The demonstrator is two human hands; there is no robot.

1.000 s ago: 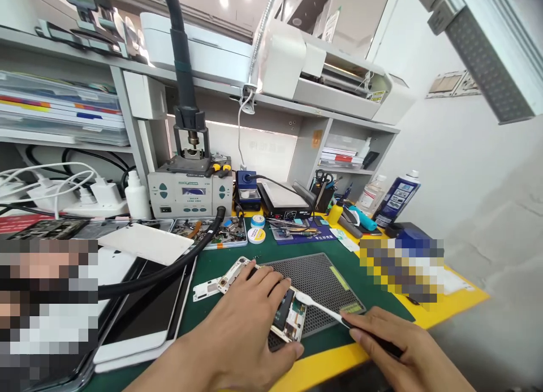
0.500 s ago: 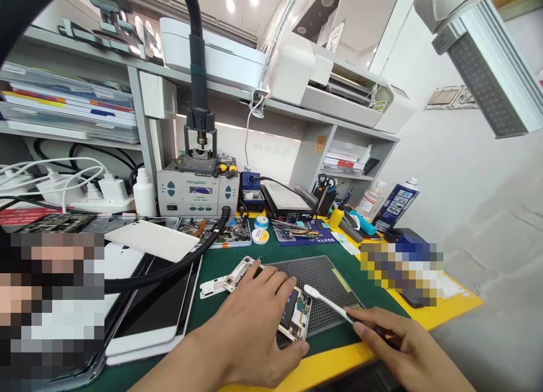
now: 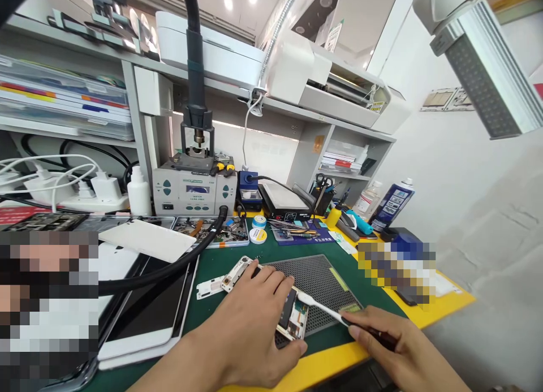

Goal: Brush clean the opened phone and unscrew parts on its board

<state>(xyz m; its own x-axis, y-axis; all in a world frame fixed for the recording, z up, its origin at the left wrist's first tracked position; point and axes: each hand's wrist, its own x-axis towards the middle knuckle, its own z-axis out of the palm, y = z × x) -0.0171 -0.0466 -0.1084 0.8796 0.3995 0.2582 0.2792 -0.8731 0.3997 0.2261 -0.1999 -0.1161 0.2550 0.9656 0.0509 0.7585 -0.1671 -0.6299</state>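
An opened phone [image 3: 300, 318] with a white frame lies tilted on the grey textured pad [image 3: 316, 279], its battery and boards exposed. My left hand [image 3: 263, 313] is laid across it, fingers over the far edge and thumb at the near end, gripping it and hiding its middle. In my right hand [image 3: 382, 335] is a toothbrush [image 3: 324, 307] with a white head and neck and a dark handle, pinched between thumb and fingers. The brush head meets the phone's right edge; its bristles cannot be seen. A white phone cover piece [image 3: 211, 287] sits left of the phone.
Several tablets or screens [image 3: 144, 307] lie left, crossed by a black hose [image 3: 169, 273] from the rework station [image 3: 194, 191]. Behind are a parts tray [image 3: 207, 231], small round tins [image 3: 257, 235] and tools [image 3: 299, 231]. A spray can [image 3: 392, 204] stands at right.
My right hand has shifted slightly left, bringing the toothbrush head from beside the phone's corner onto its edge. My left hand keeps its hold on the phone. The view has shifted a little.
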